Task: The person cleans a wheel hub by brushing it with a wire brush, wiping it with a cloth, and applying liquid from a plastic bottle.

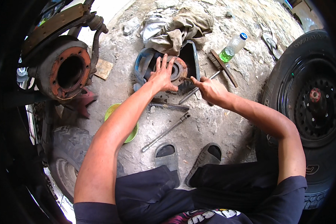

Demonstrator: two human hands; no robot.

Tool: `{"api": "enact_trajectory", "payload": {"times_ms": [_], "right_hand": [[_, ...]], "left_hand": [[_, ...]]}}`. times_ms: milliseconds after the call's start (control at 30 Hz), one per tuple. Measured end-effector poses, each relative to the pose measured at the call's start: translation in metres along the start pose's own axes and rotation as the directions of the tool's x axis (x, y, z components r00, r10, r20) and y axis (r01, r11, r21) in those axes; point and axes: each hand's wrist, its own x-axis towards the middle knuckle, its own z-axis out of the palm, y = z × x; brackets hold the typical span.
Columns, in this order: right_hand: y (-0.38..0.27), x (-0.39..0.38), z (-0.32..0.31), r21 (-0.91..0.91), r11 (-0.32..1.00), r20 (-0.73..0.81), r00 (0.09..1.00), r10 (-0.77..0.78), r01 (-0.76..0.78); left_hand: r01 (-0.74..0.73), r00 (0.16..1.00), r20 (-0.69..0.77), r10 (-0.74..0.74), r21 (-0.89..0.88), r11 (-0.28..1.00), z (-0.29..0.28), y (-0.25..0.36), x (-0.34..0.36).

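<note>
A round metal flange (181,66) with a rusty orange face lies in a cut-open blue plastic container (139,62). My left hand (162,77) rests on the flange with its fingers spread. In my right hand (211,89) is a thin metal tool (186,78), its tip at the flange's lower right edge. The fist hides most of this tool, so I cannot make out its kind. Just below the hands, a metal bar (189,95) and a dark rod (170,106) lie on the ground.
A wheel (276,93) stands at the right, an axle housing (52,69) at the upper left. Rags (183,30) lie behind the container. A wire brush (226,71) and a bottle (233,47) are to its right. Nearer me are a socket wrench (166,132) and a green bowl (132,135).
</note>
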Motion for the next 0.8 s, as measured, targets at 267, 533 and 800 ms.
{"api": "enact_trajectory", "payload": {"times_ms": [267, 533, 800], "right_hand": [[0.014, 0.014, -0.001, -0.008, 1.000, -0.074, 0.997, 0.027, -0.028], [0.015, 0.014, -0.006, 0.016, 0.999, -0.077, 0.996, 0.034, -0.033], [-0.007, 0.001, -0.001, -0.019, 1.000, 0.048, 0.999, 0.022, -0.021]], "left_hand": [[-0.008, 1.000, -0.016, 0.008, 0.000, 1.000, 0.003, -0.003, 0.002], [-0.011, 0.999, -0.044, 0.011, -0.004, 1.000, 0.005, 0.000, 0.002], [-0.009, 0.998, -0.055, 0.007, -0.032, 0.999, 0.007, -0.004, -0.002]]}}
